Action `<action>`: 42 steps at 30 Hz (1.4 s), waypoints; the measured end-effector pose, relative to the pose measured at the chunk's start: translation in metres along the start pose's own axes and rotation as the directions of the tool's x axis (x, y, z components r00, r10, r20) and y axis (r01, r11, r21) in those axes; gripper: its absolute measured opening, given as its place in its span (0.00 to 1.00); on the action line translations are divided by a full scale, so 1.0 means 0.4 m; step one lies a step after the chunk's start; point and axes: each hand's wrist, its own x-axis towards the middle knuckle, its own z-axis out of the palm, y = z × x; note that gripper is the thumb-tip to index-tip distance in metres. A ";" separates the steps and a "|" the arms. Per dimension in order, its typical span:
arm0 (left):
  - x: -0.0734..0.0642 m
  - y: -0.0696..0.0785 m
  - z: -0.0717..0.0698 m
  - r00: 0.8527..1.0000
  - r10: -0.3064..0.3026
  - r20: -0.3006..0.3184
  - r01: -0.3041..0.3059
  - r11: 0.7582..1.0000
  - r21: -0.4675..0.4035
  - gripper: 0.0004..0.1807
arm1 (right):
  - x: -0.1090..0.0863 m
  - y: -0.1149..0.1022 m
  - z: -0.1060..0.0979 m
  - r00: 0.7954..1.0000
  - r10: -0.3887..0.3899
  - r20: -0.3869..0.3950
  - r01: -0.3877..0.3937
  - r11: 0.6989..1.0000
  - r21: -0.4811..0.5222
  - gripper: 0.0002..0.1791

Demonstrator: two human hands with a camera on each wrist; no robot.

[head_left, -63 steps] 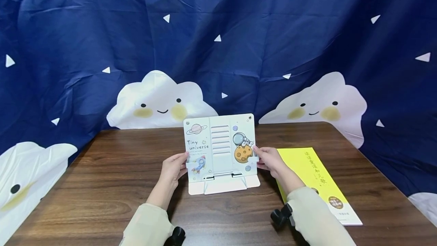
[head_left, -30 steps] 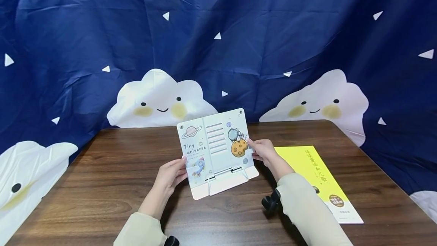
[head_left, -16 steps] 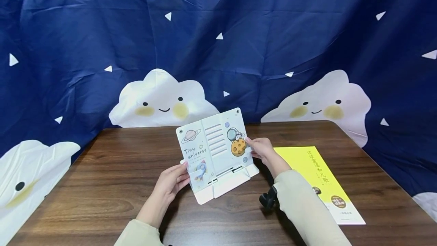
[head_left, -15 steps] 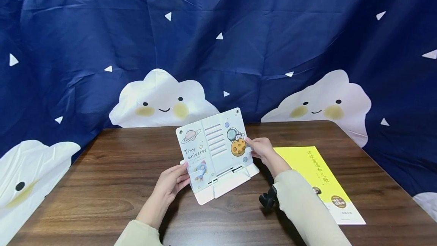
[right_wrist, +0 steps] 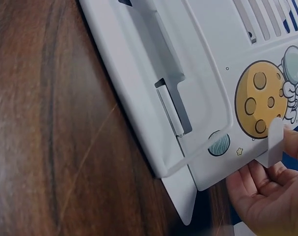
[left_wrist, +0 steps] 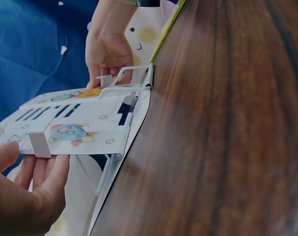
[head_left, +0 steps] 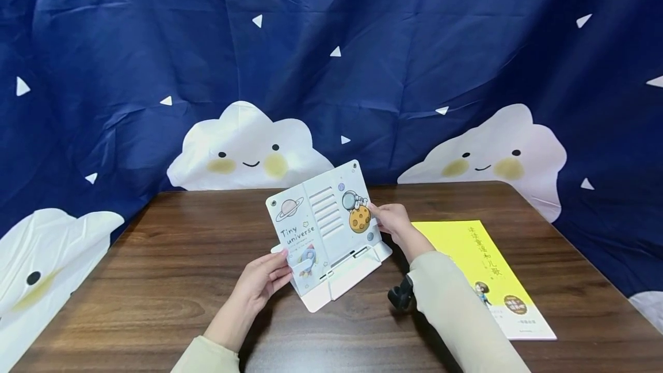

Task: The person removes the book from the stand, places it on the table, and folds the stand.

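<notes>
A white reading stand with space drawings and "Tiny universe" printed on it stands in the middle of the table, turned at an angle. Its slotted panel leans up from a base that lies along the tabletop in the left wrist view. My left hand grips the panel's left edge by a small page clip, thumb in front and fingers behind. At the opposite edge, my right hand pinches the panel near the astronaut picture, beside another clip. A wire page holder crosses the lower ledge.
To the right, a yellow book with a white lower strip lies flat on the brown wooden table, partly under the right forearm. Behind the table hangs a dark blue cloth with white clouds and triangles.
The stand has turned counterclockwise in the head view, its right side moving away and its left side coming nearer. Both hands have kept their grip and moved with it. The book stays put.
</notes>
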 end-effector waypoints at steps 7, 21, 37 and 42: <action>-0.006 0.006 -0.002 0.999 -0.037 0.037 0.037 0.999 -0.001 0.05 | 0.020 -0.004 0.015 1.000 0.006 -0.004 -0.006 1.000 -0.016 0.24; -0.025 -0.001 0.019 0.992 -0.081 0.101 0.079 0.996 0.028 0.01 | 0.036 -0.024 0.047 1.000 -0.007 -0.020 0.006 0.998 -0.062 0.21; -0.046 -0.004 0.047 0.977 -0.107 0.186 0.092 0.992 0.091 0.08 | 0.040 -0.051 0.083 0.999 -0.038 0.003 0.038 0.993 -0.107 0.20; -0.056 -0.003 0.057 0.980 -0.100 0.174 0.080 0.989 0.122 0.13 | 0.046 -0.053 0.095 0.999 -0.054 -0.001 0.053 0.989 -0.136 0.19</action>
